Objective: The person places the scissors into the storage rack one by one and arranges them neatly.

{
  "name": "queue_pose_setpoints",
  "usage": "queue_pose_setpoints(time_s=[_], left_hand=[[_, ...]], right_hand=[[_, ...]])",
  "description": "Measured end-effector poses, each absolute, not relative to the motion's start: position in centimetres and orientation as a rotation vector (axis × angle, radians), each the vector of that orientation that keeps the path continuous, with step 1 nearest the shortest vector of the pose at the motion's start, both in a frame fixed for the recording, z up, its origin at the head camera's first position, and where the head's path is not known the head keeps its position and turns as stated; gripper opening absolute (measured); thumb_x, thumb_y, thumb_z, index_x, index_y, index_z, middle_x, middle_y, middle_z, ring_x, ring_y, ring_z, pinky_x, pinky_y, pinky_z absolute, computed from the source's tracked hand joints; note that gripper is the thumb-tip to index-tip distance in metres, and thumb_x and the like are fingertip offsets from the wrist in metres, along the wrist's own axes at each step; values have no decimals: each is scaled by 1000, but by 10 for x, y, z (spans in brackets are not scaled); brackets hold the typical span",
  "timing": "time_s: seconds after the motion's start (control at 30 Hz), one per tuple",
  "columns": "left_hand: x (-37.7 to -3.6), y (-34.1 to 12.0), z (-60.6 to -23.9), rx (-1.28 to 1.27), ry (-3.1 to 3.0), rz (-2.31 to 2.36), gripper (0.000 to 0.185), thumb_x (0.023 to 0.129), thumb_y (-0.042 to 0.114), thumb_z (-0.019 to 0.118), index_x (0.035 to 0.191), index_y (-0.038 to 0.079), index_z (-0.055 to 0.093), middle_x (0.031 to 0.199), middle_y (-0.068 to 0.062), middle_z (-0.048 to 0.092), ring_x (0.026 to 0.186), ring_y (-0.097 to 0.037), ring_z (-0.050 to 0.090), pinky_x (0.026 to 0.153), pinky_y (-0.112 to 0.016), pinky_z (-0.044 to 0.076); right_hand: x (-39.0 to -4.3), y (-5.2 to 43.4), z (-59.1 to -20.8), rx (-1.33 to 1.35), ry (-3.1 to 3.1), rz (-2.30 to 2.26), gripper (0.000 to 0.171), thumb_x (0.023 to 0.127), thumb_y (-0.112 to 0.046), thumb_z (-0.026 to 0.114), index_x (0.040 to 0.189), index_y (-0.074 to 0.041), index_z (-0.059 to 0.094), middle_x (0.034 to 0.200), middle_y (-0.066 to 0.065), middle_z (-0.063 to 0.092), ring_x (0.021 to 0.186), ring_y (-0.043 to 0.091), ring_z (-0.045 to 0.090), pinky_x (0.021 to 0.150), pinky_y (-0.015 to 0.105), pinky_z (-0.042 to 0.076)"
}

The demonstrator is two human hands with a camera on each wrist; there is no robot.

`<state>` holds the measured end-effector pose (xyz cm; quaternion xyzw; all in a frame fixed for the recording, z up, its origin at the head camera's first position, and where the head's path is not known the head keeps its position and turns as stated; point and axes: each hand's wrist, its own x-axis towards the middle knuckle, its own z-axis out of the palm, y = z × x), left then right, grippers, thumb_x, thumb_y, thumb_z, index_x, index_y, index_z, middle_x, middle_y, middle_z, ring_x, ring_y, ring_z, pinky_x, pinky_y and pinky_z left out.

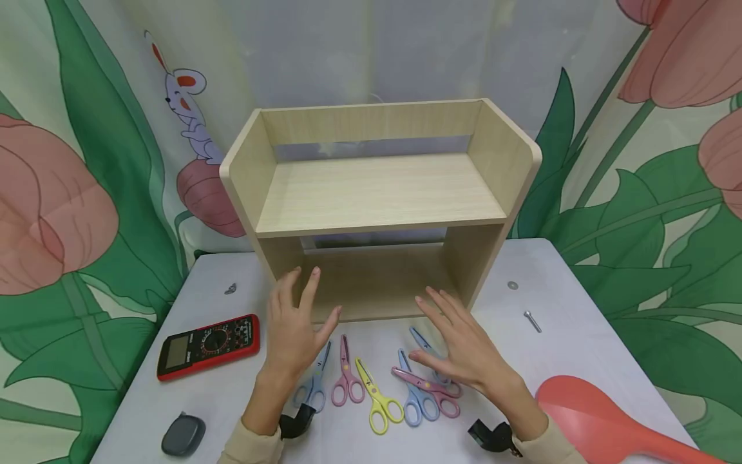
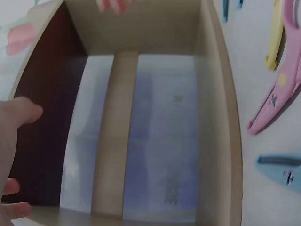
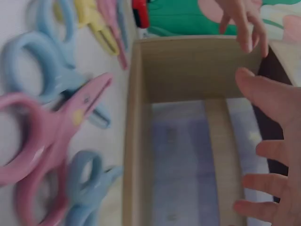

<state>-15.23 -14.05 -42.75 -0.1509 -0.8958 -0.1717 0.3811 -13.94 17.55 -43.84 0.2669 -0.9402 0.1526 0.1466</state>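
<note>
A small light-wood two-tier shelf (image 1: 377, 193) stands at the back of the table. My left hand (image 1: 294, 325) hovers before its lower left opening, fingers spread and holding nothing. Opposite it, my right hand (image 1: 460, 341) is held with spread fingers before the lower right opening, nothing in its grasp. Between and below the hands lie several scissors: a yellow pair (image 1: 379, 399), a pink pair (image 1: 346, 377) and a blue pair (image 1: 313, 383) on the left. Another pink pair (image 1: 429, 385) crosses over blue scissors (image 1: 416, 399) under the right hand, which partly hides the pile.
A red-and-black multimeter (image 1: 210, 347) and a dark rounded gadget (image 1: 183, 434) lie at the left. A small metal piece (image 1: 230, 289) is behind the multimeter. On the right are a washer (image 1: 513, 285), a bolt (image 1: 532, 321) and a large red spoon-shaped utensil (image 1: 597, 415). A printed curtain (image 1: 371, 51) hangs behind.
</note>
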Motion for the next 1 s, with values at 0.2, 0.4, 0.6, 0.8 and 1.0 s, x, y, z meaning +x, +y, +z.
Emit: queue_pose_setpoints(time_s=[0.2,0.4,0.6,0.8,1.0], left_hand=[[-160,-151,-424,-267,-2152,-545,69,89,35,70,149,12,43,140,-28,35,123,-43,39,94,-58,47],[-173,-160,-427,-171,-2035,-617,71,85,15,76,146,6,41,133,-28,32,116,-44,44,87,-55,51],[-178,-166,-431,-109,-2043,-773,76,90,8,72,151,2,28,132,-27,36,111,-41,52,87,-53,58],[-179,-174,-435,-49,-2109,-921,77,95,6,65,158,5,21,130,-29,47,105,-39,60,85,-52,61],[-183,-180,-437,-75,-2112,-916,69,97,1,60,157,7,27,126,-28,52,101,-39,65,79,-51,63]], right_hand=[[-131,191,-452,808,-2765,469,94,76,-66,74,152,-22,43,155,9,45,139,32,47,109,59,47],[-123,204,-468,834,-2836,479,92,75,-64,76,151,-24,44,151,5,49,135,27,49,106,54,49],[-115,213,-477,884,-2888,480,94,70,-67,78,148,-24,50,141,-4,55,123,15,52,98,44,53],[-106,216,-485,989,-2919,472,90,66,-66,82,141,-22,58,125,-13,57,109,5,46,89,34,49],[-102,218,-490,1105,-2878,443,65,69,-51,85,124,-20,69,111,-14,53,101,5,45,83,30,47]])
